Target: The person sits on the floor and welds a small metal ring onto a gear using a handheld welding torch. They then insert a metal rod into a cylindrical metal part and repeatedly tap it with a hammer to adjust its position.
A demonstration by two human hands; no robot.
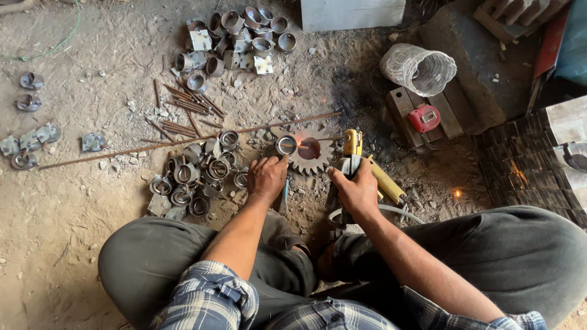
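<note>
Dirt floor [73, 244] holds scattered rings; left hand [266, 177] grips a ring [285, 145], right hand [354, 189] clenches the electrode holder [352, 150].

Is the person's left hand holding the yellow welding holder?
No, the right hand grips the yellow welding holder; the left hand steadies a metal ring.

Dusty dirt floor [79, 226] held scattered metalwork: a toothed gear [312, 153] at centre, ring pieces [195, 177] heaped to its left, more rings w/ plates [238, 40] at top, thin rods [186, 104] btwn, one long rod [183, 142] across, wire-mesh roll [419, 68] right.
</note>
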